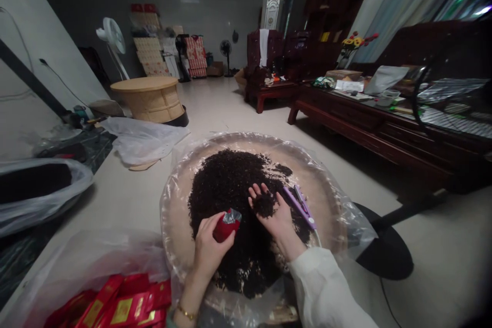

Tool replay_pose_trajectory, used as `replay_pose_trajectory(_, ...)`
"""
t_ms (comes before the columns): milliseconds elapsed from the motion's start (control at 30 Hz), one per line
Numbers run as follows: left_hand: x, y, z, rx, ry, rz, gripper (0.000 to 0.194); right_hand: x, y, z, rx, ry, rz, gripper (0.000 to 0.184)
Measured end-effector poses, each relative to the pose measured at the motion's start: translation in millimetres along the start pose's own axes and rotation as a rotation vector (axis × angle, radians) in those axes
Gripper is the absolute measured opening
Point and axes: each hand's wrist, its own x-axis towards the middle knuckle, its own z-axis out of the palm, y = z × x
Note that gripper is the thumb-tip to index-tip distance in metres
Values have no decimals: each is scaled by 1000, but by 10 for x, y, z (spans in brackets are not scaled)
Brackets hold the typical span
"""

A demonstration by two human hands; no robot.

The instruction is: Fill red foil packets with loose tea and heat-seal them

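My left hand [213,243] is closed around a small red pouch [225,228], its silvery inside showing at the open top. Palm up, my right hand [280,220] cups a small heap of dark loose tea leaves [264,205]. Both hands are over a wide round tray [175,238] lined with clear plastic, where a large pile of the same tea leaves [230,177] is spread. Just right of my right hand, a purple flat-iron-like clamp [302,207] with a pale cord lies on the tray, its jaws apart.
Red packets with gold labels [123,310] fill a plastic bag at lower left. Another plastic bag [82,184] with dark contents stands at far left. A fan's black base [388,251] is close on the right, near a dark wooden table [346,128]. A round woven stand [149,100] is ahead.
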Motion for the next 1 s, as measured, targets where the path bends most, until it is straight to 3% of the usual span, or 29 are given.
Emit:
replay_pose_trajectory(133, -20, 56, 35, -12, -18, 1, 36, -60, 22, 90, 18, -65, 7, 44)
replay_pose_trajectory(300, -40, 77, 89, -15, -45, 11, 38, -205, -24, 362, 228, 106, 83, 35)
replay_pose_trajectory(433, -54, 97, 130, -30, -63, -13, 37, -281, -30, 509, 220, 169, 44, 35)
replay_pose_trajectory(633, -65, 143, 167, -40, -80, -42, 39, -335, 68, 658, 6, 50, -134, 42)
replay_pose_trajectory(800, -72, 126, 188, -19, -58, -73, 40, -382, 133, 720, -342, -130, -254, 63)
replay_pose_trajectory(1000, -96, 84, 218, 18, -20, -75, 47, -442, 144, 646, -427, -277, -217, 64)
